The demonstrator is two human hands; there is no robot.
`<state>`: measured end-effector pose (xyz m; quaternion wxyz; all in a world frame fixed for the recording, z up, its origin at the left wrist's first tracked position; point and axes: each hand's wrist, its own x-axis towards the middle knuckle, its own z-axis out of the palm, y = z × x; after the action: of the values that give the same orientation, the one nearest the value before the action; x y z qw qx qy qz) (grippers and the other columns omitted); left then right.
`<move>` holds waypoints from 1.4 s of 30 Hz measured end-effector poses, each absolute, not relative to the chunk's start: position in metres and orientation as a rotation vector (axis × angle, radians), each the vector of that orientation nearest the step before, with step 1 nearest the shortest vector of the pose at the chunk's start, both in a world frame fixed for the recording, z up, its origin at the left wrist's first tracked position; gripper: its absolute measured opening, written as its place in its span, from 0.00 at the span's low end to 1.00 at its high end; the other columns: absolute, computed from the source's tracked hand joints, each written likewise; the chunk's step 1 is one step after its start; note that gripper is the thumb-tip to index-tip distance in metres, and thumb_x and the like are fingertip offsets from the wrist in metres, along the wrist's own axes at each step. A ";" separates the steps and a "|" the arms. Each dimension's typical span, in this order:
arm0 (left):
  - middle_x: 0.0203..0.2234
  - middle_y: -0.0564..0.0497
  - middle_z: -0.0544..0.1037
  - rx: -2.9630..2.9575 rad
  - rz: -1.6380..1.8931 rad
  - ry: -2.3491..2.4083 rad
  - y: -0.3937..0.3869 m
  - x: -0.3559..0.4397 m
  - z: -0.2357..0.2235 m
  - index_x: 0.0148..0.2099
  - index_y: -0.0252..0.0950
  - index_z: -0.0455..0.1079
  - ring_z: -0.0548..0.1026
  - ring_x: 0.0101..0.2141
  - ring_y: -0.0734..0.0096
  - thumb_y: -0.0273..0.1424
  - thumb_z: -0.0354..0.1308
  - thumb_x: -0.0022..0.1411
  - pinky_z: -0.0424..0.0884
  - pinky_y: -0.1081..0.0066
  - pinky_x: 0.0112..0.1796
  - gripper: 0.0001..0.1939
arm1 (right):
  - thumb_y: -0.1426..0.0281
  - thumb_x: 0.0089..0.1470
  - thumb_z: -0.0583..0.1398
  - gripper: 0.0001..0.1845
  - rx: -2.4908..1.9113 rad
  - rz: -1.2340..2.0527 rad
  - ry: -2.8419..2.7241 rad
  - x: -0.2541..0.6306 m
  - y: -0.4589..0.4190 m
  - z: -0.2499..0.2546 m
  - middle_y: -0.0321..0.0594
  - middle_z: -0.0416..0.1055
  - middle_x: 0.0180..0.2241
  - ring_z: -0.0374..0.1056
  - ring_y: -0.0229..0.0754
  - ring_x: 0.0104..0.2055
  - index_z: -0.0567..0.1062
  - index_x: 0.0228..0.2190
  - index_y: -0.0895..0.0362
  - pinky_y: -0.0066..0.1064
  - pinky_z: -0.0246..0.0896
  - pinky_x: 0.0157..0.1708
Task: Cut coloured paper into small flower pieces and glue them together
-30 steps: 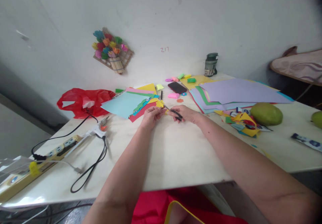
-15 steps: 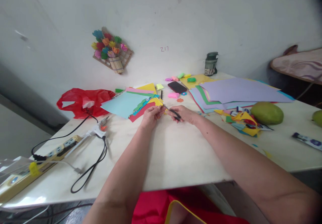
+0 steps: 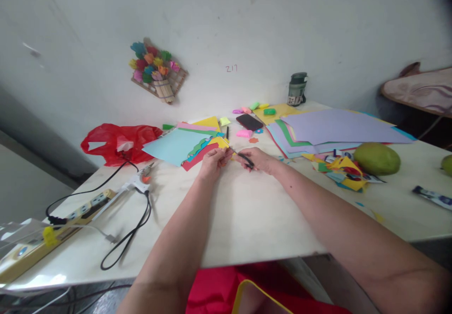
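Note:
My right hand (image 3: 257, 159) is closed around the dark handles of a pair of scissors (image 3: 248, 160). The blades point away to the upper left, reaching past the fingertips of my left hand (image 3: 214, 160). That hand is closed in a pinch; what sits in its fingers is small and mostly hidden, and a bit of yellow shows between the two hands. Just beyond my left hand lie yellow paper (image 3: 221, 141) and a red sheet (image 3: 197, 157), next to a light blue sheet (image 3: 176, 144). An orange paper flower shape (image 3: 253, 140) rests behind the scissors.
Left: a red plastic bag (image 3: 116, 144), glue gun (image 3: 141, 180), power strip (image 3: 88, 208) and cords. Behind: a phone (image 3: 249, 122) and clay packets (image 3: 244, 133). Right: stacked coloured sheets (image 3: 339, 125), paper scraps (image 3: 342, 173), a green fruit (image 3: 376, 158) and a tube (image 3: 432, 196). A tumbler (image 3: 297, 89) stands by the wall.
Both hands and the scissors hold nearly the same pose. The view has shifted very slightly; nothing on the table has visibly moved.

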<state>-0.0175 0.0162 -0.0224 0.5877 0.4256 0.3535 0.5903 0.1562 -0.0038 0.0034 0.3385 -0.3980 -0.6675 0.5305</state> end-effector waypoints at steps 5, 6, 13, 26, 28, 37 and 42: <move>0.30 0.46 0.78 0.980 1.376 0.810 0.016 -0.017 -0.022 0.26 0.32 0.70 0.77 0.34 0.67 0.31 0.68 0.43 0.66 0.77 0.24 0.11 | 0.53 0.41 0.63 0.22 -1.034 1.387 -1.734 0.156 -0.001 0.000 0.29 0.60 0.16 0.54 0.28 0.17 0.68 0.24 0.59 0.21 0.45 0.14; 0.30 0.46 0.78 0.978 1.375 0.816 0.016 -0.017 -0.022 0.27 0.32 0.70 0.77 0.34 0.67 0.31 0.68 0.44 0.66 0.77 0.24 0.11 | 0.53 0.40 0.64 0.22 -1.025 1.389 -1.732 0.156 -0.001 -0.001 0.29 0.60 0.16 0.54 0.28 0.17 0.68 0.24 0.59 0.21 0.45 0.14; 0.30 0.45 0.79 0.959 1.376 0.793 0.015 -0.018 -0.022 0.27 0.31 0.69 0.78 0.34 0.66 0.30 0.68 0.44 0.71 0.73 0.31 0.11 | 0.52 0.39 0.65 0.22 -1.002 1.398 -1.719 0.156 0.000 -0.002 0.28 0.59 0.16 0.54 0.28 0.18 0.69 0.23 0.59 0.22 0.49 0.16; 0.29 0.46 0.79 0.992 1.360 0.803 0.015 -0.018 -0.022 0.27 0.32 0.68 0.78 0.33 0.66 0.33 0.69 0.42 0.70 0.71 0.33 0.14 | 0.54 0.42 0.64 0.21 -1.001 1.397 -1.755 0.157 0.000 -0.001 0.30 0.62 0.17 0.56 0.28 0.17 0.69 0.26 0.59 0.21 0.46 0.14; 0.29 0.46 0.79 0.995 1.361 0.802 0.015 -0.018 -0.022 0.28 0.32 0.68 0.78 0.33 0.66 0.33 0.69 0.41 0.70 0.71 0.32 0.14 | 0.53 0.43 0.63 0.21 -1.014 1.385 -1.760 0.158 0.000 -0.001 0.30 0.62 0.17 0.56 0.28 0.16 0.69 0.26 0.59 0.21 0.46 0.13; 0.26 0.48 0.79 0.977 1.366 0.789 0.014 -0.017 -0.021 0.26 0.32 0.68 0.77 0.30 0.70 0.33 0.70 0.39 0.68 0.74 0.29 0.15 | 0.53 0.42 0.63 0.21 -1.045 1.366 -1.758 0.156 -0.002 0.001 0.30 0.62 0.17 0.56 0.28 0.17 0.68 0.24 0.59 0.21 0.46 0.14; 0.28 0.46 0.79 0.980 1.363 0.790 0.014 -0.017 -0.021 0.26 0.32 0.68 0.77 0.33 0.67 0.33 0.70 0.39 0.68 0.73 0.30 0.15 | 0.53 0.43 0.63 0.21 -1.025 1.371 -1.751 0.155 -0.002 0.001 0.29 0.61 0.17 0.55 0.28 0.16 0.68 0.24 0.59 0.21 0.46 0.14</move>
<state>-0.0174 0.0144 -0.0211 0.5999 0.4226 0.3406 0.5878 0.1554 -0.0022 0.0007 0.3397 -0.3935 -0.6726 0.5267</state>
